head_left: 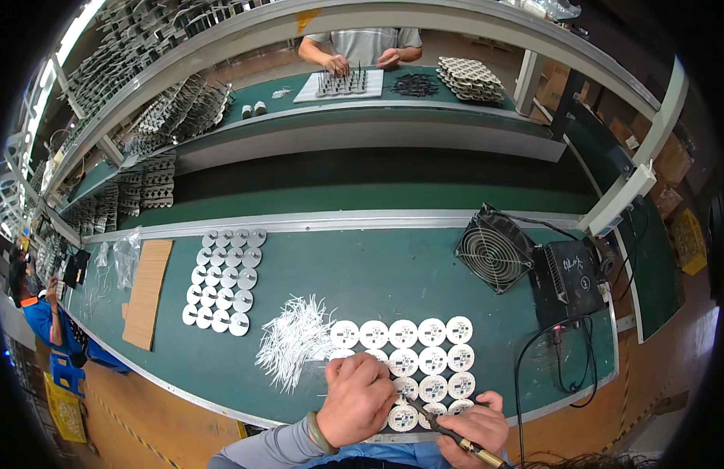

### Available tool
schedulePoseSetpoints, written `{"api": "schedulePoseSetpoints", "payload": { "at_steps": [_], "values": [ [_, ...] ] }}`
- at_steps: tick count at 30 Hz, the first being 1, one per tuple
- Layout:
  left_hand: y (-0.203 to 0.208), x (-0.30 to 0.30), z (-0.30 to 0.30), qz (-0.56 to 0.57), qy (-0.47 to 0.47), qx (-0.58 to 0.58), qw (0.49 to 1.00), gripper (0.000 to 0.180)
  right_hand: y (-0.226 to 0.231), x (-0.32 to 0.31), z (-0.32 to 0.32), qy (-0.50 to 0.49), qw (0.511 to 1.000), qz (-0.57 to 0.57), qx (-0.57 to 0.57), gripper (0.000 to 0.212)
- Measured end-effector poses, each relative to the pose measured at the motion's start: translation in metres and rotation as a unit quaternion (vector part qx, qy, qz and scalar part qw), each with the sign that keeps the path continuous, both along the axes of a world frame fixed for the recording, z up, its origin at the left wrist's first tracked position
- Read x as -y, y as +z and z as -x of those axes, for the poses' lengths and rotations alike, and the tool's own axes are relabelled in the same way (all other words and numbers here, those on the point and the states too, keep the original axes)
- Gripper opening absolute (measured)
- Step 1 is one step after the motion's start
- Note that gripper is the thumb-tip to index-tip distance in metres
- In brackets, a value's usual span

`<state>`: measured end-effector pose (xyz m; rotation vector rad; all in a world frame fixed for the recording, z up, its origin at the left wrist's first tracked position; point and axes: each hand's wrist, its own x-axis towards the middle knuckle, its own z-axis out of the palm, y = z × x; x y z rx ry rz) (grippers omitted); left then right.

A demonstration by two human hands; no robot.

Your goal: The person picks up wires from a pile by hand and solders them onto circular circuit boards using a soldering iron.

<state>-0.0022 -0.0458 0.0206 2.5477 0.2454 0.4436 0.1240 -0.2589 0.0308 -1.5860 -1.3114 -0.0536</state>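
My right hand [478, 429] grips a soldering iron [470, 447], its tip reaching left over the round white circuit boards [403, 333]. These boards lie in rows at the table's near edge. My left hand [356, 400] is closed in a pinch above the left side of the boards, close to the iron's tip. What its fingers hold is hidden. A loose pile of thin white wires [292, 341] lies just left of the boards. Both hands cover parts of the nearest boards.
Farther left lie rows of silver discs [230, 277] and a cardboard strip [148, 293]. At right stand a black fan [495, 252] and a black box [573, 275] with a looping cable [521, 367]. A metal rail [338, 221] edges a green belt; another person's hands [337, 65] work beyond it.
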Motion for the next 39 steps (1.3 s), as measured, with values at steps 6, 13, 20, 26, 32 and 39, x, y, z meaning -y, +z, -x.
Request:
{"api": "schedulePoseSetpoints", "payload": {
  "at_steps": [6,13,20,26,32,39],
  "values": [
    [-0.001,-0.001,0.000,0.001,-0.001,0.009,1.000,0.015,0.001,0.000,-0.002,0.007,1.000,0.017,0.017,0.021],
    [-0.002,-0.001,0.000,0.007,0.001,0.011,1.000,0.016,0.000,-0.004,-0.001,0.005,1.000,-0.013,0.017,0.030],
    [-0.004,-0.002,0.000,0.006,0.003,0.010,1.000,0.017,0.000,-0.006,0.000,0.008,1.000,-0.005,0.019,0.028],
    [-0.004,-0.002,0.000,0.003,-0.002,0.006,1.000,0.016,0.005,-0.012,0.002,-0.011,0.998,-0.063,0.015,0.024],
    [-0.005,-0.002,0.000,0.009,0.004,0.017,1.000,0.015,0.007,-0.008,0.000,-0.003,1.000,0.007,0.026,0.019],
    [-0.004,0.000,0.000,0.002,0.004,0.018,1.000,0.016,-0.006,-0.007,0.003,-0.049,0.997,0.038,-0.053,0.028]
  ]
}}
